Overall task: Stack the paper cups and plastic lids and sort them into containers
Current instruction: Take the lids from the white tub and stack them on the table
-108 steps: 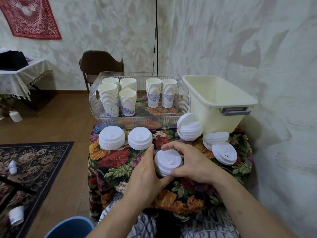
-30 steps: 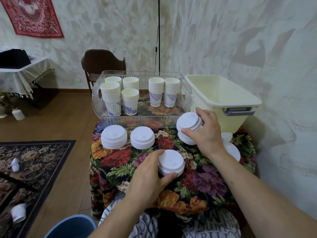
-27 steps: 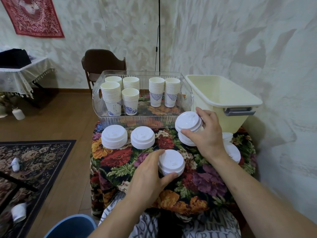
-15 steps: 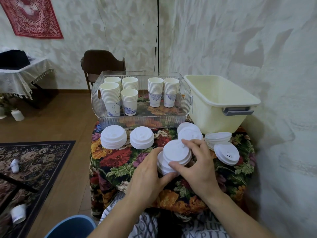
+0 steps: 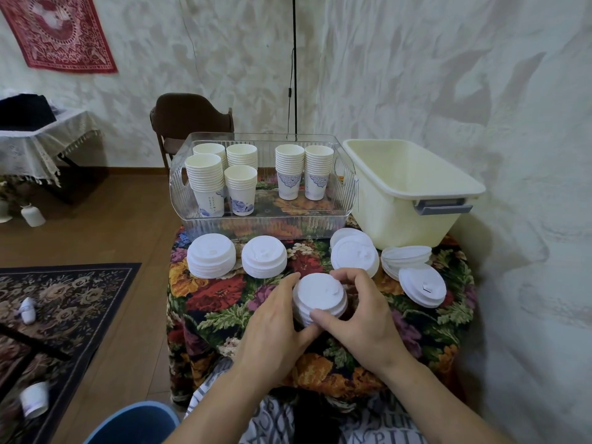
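Both hands cup one lid stack (image 5: 318, 298) at the table's (image 5: 224, 310) front centre: left hand (image 5: 275, 328) curled round its left side, right hand (image 5: 362, 318) pinching its right edge. The lids carried half a second ago now sit squared on this stack. The leaning stack (image 5: 354, 254) behind is shorter than a second ago. Cups (image 5: 290, 171) stand in the clear bin (image 5: 262, 219); the cream tub (image 5: 407, 200) is beside it.

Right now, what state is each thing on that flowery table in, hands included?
Clear bin: holds six upright cup stacks.
Cream tub: looks empty inside.
Held lid stack: on the cloth, gripped from both sides.
Left hand: curled round that stack.
Right hand: curled round it too.
Two left lid stacks: neat, untouched.
Right lid piles: tilted, overlapping.
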